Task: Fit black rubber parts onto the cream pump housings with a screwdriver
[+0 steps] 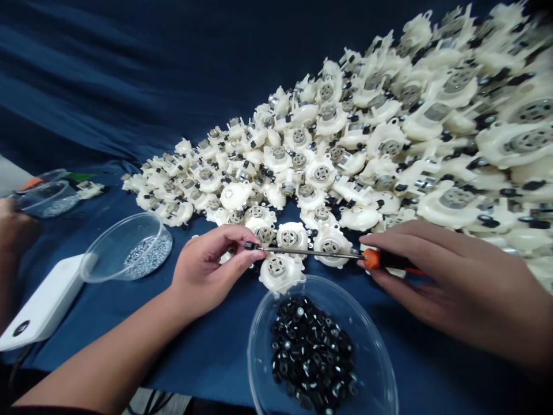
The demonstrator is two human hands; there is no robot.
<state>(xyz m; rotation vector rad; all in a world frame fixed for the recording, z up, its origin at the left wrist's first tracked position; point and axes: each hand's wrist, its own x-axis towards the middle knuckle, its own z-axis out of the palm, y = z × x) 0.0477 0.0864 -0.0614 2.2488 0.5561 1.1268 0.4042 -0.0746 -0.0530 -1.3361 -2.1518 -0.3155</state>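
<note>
My right hand [453, 276] is closed round the handle of a screwdriver [370, 259], orange at its collar and dark behind. Its thin metal shaft points left, nearly level. Between the thumb and fingers of my left hand [220, 262] is a small black part [250, 245], at the tip of the shaft. Whether a screw sits between tip and part is too small to make out. Just behind the shaft lie several cream plastic motor housings [288, 236]. In front of the hands stands a clear round tub [254, 346] holding many small black parts [309, 351] and a few screws.
A large heap of cream motor housings [345, 132] rises at the back and right. To the left are a clear tub [97, 259] of small screws [148, 256] and a white device [47, 305]. Another person's hand [17, 227] is by a further tub [47, 199] at far left.
</note>
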